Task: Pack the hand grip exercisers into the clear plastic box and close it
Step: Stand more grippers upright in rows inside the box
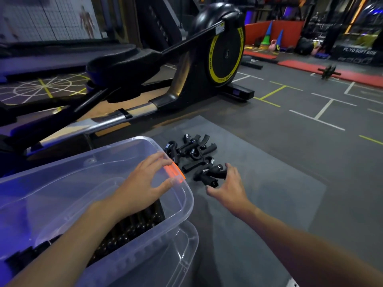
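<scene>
A pile of black hand grip exercisers [194, 154] with metal springs lies on a grey mat [279, 183], right of the clear plastic box [170, 245]. The box's clear lid [83, 183] with an orange latch [176, 171] is tilted over the box. My left hand [145, 183] rests on the lid near the latch, fingers spread. More black exercisers [132, 228] show inside the box under the lid. My right hand [230, 187] reaches over the nearest exerciser [209, 176], fingers spread wide around it, touching or nearly touching.
A black elliptical trainer [207, 59] with a yellow-ringed flywheel stands just behind the box and mat. Grey gym floor with painted lines stretches right. Red mats [331, 69], cones and a small dumbbell [328, 71] lie far back.
</scene>
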Demonstrator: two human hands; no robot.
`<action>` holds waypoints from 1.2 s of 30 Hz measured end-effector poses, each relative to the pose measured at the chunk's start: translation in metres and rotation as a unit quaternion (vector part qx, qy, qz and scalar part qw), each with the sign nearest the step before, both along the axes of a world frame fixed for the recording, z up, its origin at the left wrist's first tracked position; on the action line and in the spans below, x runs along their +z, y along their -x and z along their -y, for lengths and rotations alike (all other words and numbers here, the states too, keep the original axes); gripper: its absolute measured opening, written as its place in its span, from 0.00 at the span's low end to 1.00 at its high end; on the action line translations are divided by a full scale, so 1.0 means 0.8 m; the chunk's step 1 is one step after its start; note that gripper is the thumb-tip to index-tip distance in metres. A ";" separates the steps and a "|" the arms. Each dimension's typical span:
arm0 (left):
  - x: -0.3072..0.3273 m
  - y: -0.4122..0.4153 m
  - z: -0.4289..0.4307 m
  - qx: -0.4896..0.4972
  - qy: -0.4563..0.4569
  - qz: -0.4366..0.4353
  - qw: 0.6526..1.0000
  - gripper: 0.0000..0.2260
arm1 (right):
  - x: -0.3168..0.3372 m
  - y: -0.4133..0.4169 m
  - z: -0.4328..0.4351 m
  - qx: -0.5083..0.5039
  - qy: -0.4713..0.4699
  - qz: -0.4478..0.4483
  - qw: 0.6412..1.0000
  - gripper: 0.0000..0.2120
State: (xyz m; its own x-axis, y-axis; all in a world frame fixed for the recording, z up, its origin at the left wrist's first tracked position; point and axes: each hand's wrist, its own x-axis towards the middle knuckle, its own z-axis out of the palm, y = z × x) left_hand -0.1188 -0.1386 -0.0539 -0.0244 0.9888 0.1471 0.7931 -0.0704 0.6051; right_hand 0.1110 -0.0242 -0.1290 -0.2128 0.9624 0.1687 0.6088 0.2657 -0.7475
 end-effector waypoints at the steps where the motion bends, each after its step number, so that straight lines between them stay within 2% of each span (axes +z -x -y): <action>1: 0.008 -0.001 0.003 -0.001 -0.006 -0.013 1.000 0.31 | 0.015 -0.003 0.002 0.002 -0.014 -0.010 1.000 0.40; 3: 0.025 -0.005 0.006 -0.001 -0.014 -0.027 1.000 0.23 | 0.047 -0.004 0.009 0.012 -0.053 -0.030 0.998 0.37; 6: 0.061 -0.010 0.007 0.025 0.004 0.013 1.000 0.08 | 0.100 -0.001 0.024 0.061 -0.110 -0.027 0.992 0.43; 8: 0.089 -0.015 0.009 0.043 0.016 0.061 0.997 0.07 | 0.131 0.003 0.038 0.105 -0.141 -0.023 0.984 0.46; 11: 0.127 -0.025 0.032 0.077 0.031 0.181 0.980 0.10 | 0.173 0.016 0.069 0.179 -0.182 -0.016 0.967 0.50; 15: 0.151 -0.039 0.067 0.130 0.025 0.389 0.912 0.09 | 0.190 0.035 0.102 0.235 -0.240 0.012 0.942 0.53; 21: 0.160 -0.035 0.102 0.162 0.062 0.571 0.802 0.16 | 0.176 0.066 0.123 0.255 -0.295 -0.040 0.920 0.52; 26: 0.154 -0.035 0.103 0.217 0.029 0.584 0.781 0.20 | 0.172 0.084 0.154 0.306 -0.323 -0.047 0.894 0.45; 29: 0.145 -0.021 0.098 0.261 -0.021 0.554 0.790 0.30 | 0.172 0.087 0.164 0.318 -0.338 -0.040 0.885 0.45; 31: 0.141 -0.011 0.096 0.258 -0.034 0.528 0.808 0.36 | 0.172 0.086 0.166 0.331 -0.337 -0.033 0.881 0.45; 32: 0.141 -0.007 0.096 0.250 -0.038 0.517 0.818 0.34 | 0.173 0.086 0.165 0.334 -0.336 -0.033 0.880 0.45; 36: 0.148 0.014 0.096 0.219 -0.023 0.483 0.847 0.17 | 0.180 0.081 0.157 0.333 -0.327 -0.038 0.884 0.48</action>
